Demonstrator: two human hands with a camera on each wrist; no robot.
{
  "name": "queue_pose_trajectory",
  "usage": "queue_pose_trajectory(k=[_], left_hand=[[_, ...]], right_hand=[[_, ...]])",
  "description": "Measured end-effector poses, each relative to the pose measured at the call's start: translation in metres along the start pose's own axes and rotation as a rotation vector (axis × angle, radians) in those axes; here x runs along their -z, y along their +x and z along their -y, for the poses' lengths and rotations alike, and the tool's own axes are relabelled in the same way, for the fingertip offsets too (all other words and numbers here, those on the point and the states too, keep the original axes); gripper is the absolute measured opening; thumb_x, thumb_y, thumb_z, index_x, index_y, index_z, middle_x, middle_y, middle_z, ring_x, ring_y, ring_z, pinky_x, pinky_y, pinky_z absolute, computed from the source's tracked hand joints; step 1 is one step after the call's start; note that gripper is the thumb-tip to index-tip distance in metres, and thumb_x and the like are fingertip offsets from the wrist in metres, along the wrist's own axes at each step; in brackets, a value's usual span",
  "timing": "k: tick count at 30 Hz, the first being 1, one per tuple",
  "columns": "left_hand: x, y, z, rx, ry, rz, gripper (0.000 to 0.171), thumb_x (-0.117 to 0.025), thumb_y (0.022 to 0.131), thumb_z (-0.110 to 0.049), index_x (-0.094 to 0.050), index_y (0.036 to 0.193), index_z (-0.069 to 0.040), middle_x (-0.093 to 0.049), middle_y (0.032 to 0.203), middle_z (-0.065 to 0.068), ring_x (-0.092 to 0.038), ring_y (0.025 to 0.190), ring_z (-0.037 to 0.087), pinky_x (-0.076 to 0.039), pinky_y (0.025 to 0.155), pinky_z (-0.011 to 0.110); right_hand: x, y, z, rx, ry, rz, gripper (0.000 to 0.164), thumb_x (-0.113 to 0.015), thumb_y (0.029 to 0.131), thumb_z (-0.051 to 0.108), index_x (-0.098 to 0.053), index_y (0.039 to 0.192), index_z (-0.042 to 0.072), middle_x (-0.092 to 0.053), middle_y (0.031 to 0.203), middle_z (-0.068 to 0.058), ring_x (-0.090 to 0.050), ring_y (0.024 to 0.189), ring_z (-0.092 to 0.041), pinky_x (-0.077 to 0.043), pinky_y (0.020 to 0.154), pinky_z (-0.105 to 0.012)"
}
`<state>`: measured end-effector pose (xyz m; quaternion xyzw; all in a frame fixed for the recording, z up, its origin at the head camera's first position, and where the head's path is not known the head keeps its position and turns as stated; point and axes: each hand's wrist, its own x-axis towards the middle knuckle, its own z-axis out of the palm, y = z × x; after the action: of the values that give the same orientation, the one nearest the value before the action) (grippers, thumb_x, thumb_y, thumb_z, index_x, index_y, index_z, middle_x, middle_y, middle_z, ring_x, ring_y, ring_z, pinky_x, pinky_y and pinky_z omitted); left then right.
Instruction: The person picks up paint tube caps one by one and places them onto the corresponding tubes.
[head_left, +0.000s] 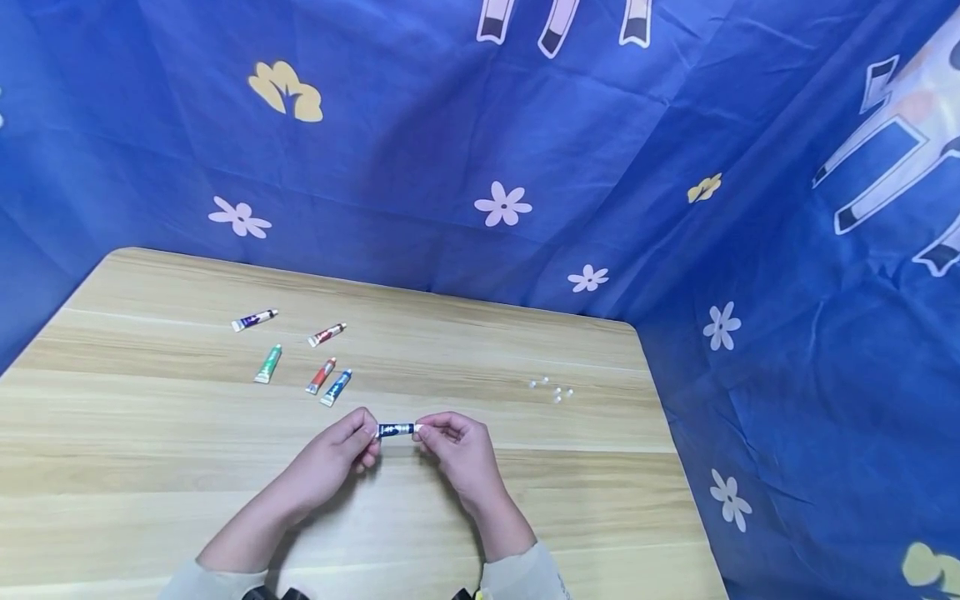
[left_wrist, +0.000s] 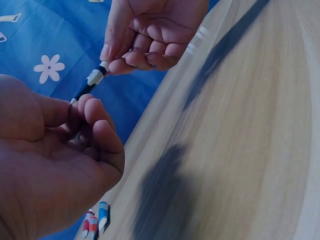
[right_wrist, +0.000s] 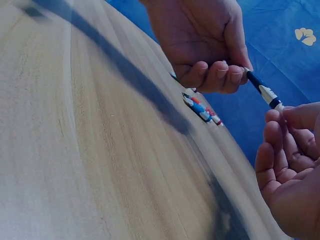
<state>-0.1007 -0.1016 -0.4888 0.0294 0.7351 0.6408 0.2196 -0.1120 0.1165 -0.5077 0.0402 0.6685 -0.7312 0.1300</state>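
A small dark blue paint tube point(head_left: 396, 430) is held level between both hands, raised over the wooden table, as its shadow side shows in the wrist views. My left hand point(head_left: 333, 458) pinches the flat tail end between thumb and curled fingers. At the other end, my right hand point(head_left: 459, 454) pinches the white cap point(right_wrist: 279, 107) with thumb and forefinger. Beyond the left hand lie a blue tube point(head_left: 336, 388), an orange-red tube point(head_left: 321, 376), a green tube point(head_left: 268, 364), a dark red tube point(head_left: 327, 335) and a purple tube point(head_left: 255, 320).
Several small white caps point(head_left: 557, 391) lie loose on the right side of the wooden table point(head_left: 525, 475). A blue patterned cloth point(head_left: 420, 150) hangs behind the table and along its right edge.
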Motion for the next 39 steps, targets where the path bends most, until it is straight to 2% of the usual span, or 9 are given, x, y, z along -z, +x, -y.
queue_pose_trajectory(k=[6,9,13,17,21,25,31,34,39], left_hand=[[-0.001,0.001,-0.002,-0.002,-0.034,0.011,0.025,-0.039,0.118,-0.018,-0.051,0.103,-0.001,-0.056,0.092,0.004,-0.055,0.082,0.016,-0.051,0.075,0.027],[-0.001,0.001,-0.003,-0.007,-0.021,0.006,0.025,-0.04,0.118,-0.018,-0.051,0.103,-0.001,-0.056,0.091,0.004,-0.056,0.081,0.016,-0.051,0.075,0.027],[-0.003,0.001,-0.007,-0.019,0.023,0.008,0.026,-0.042,0.118,-0.019,-0.052,0.103,0.0,-0.058,0.09,0.006,-0.057,0.08,0.017,-0.051,0.075,0.027],[-0.004,0.001,-0.01,-0.017,0.054,0.006,0.028,-0.043,0.118,-0.022,-0.054,0.103,-0.001,-0.06,0.09,0.007,-0.058,0.081,0.019,-0.051,0.076,0.027],[-0.005,0.001,-0.008,-0.004,0.07,-0.004,0.028,-0.043,0.118,-0.024,-0.055,0.104,-0.002,-0.061,0.091,0.007,-0.059,0.082,0.02,-0.049,0.078,0.028],[-0.006,-0.002,-0.004,0.012,0.074,-0.004,0.028,-0.044,0.118,-0.024,-0.055,0.104,-0.002,-0.061,0.09,0.007,-0.059,0.083,0.02,-0.049,0.078,0.029],[-0.006,-0.004,0.002,0.022,0.064,-0.015,0.027,-0.044,0.118,-0.024,-0.055,0.104,-0.003,-0.06,0.091,0.006,-0.059,0.083,0.019,-0.049,0.077,0.029],[-0.005,-0.006,0.002,0.025,0.062,-0.019,0.027,-0.044,0.117,-0.024,-0.055,0.104,-0.003,-0.06,0.091,0.006,-0.058,0.082,0.019,-0.05,0.077,0.029],[-0.007,-0.009,0.001,0.035,0.058,-0.016,0.028,-0.044,0.117,-0.023,-0.055,0.103,-0.002,-0.06,0.09,0.006,-0.058,0.081,0.019,-0.05,0.076,0.028]], right_hand=[[-0.001,0.003,0.001,0.01,0.003,-0.008,0.019,-0.076,0.098,0.002,-0.074,0.111,-0.012,-0.078,0.086,0.002,-0.073,0.082,-0.01,-0.064,0.08,-0.022],[-0.002,0.003,0.0,0.043,-0.104,-0.024,0.017,-0.074,0.102,0.009,-0.075,0.104,-0.009,-0.078,0.085,-0.015,-0.07,0.078,-0.011,-0.062,0.075,-0.02],[-0.003,0.002,0.0,0.088,-0.254,-0.042,0.032,-0.068,0.108,0.021,-0.074,0.09,-0.006,-0.073,0.087,-0.033,-0.064,0.07,-0.013,-0.055,0.068,-0.019],[-0.004,0.003,0.0,0.109,-0.344,-0.061,0.049,-0.062,0.111,0.029,-0.07,0.079,-0.007,-0.067,0.077,-0.033,-0.057,0.064,-0.008,-0.051,0.07,-0.019],[-0.003,0.002,0.0,0.11,-0.404,-0.072,0.056,-0.056,0.113,0.035,-0.068,0.077,-0.006,-0.062,0.067,-0.022,-0.051,0.062,-0.006,-0.046,0.07,-0.021],[0.0,0.0,-0.003,0.101,-0.4,-0.021,0.053,-0.047,0.117,0.038,-0.068,0.088,-0.001,-0.062,0.069,-0.013,-0.054,0.066,-0.008,-0.049,0.074,-0.023],[0.01,-0.001,-0.007,0.182,-0.358,0.127,0.041,-0.036,0.12,0.034,-0.06,0.13,0.002,-0.069,0.093,-0.03,-0.061,0.079,-0.013,-0.054,0.077,-0.021],[0.013,-0.003,-0.009,0.216,-0.332,0.194,0.033,-0.048,0.116,0.026,-0.053,0.144,0.009,-0.066,0.104,-0.03,-0.063,0.088,-0.013,-0.055,0.081,-0.022],[0.016,-0.008,-0.017,0.311,-0.351,0.223,0.056,-0.078,0.098,0.014,-0.054,0.148,0.015,-0.065,0.117,-0.023,-0.063,0.098,-0.012,-0.057,0.089,-0.022]])
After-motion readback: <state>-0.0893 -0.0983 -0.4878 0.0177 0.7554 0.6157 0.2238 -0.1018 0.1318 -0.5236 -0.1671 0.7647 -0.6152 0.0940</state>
